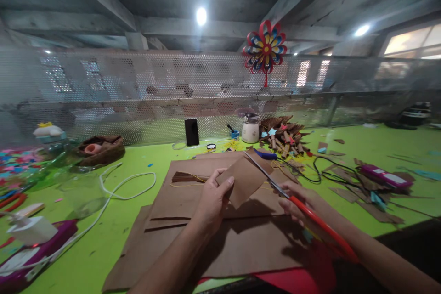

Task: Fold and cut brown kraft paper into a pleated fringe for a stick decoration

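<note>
My left hand (215, 200) pinches a piece of brown kraft paper (241, 179) between thumb and fingers, holding it up over the table. My right hand (299, 197) grips scissors with red handles (319, 225), their blades spread and reaching up to the paper's right edge. Whether the blades are cutting into it I cannot tell. Beneath both hands lie large brown paper sheets (165, 234) in a stack. A folded brown paper strip bundle (188, 177) with yellow string rests on them, left of my left hand.
A blue-handled tool (265, 155) lies past the paper. Behind stand a phone (192, 132), a white jar (250, 128) and a heap of rolled paper pieces (285, 138). Cables and purple power strips (386, 177) lie at both sides. A perforated metal screen (206, 73) closes the back.
</note>
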A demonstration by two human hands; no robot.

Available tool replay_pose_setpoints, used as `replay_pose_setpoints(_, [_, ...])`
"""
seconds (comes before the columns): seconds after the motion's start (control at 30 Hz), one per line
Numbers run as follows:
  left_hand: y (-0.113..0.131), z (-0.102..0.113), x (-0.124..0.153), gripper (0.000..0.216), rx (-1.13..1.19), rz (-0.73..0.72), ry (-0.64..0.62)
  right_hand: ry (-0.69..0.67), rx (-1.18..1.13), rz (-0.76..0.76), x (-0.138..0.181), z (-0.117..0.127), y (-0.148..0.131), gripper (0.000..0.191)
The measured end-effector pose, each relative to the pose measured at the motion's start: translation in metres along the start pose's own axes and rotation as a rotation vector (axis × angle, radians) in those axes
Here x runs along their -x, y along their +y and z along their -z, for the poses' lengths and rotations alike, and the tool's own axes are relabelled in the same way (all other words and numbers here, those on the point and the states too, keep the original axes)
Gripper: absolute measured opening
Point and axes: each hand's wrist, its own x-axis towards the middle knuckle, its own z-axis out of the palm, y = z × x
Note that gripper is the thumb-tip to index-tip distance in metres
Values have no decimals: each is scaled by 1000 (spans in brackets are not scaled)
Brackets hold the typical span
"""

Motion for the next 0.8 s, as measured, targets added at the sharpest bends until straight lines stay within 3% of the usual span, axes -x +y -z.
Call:
replay_pose_setpoints(0.4, [1,0,1,37,27,40,-1,74,34,38,5,-1,-5,35])
replay_pose_setpoints(0.63, [-1,1,-2,30,60,34,49,318,-72,-60,-5,25,-2,40])
replay_pose_setpoints(0.7, [-2,4,-5,23,78,32,78,297,-49,-63,-5,34,-4,38])
replay_pose_setpoints(0.8, [0,7,-9,17,116,-2,113,158,-3,-15,-3,34,-7,39])
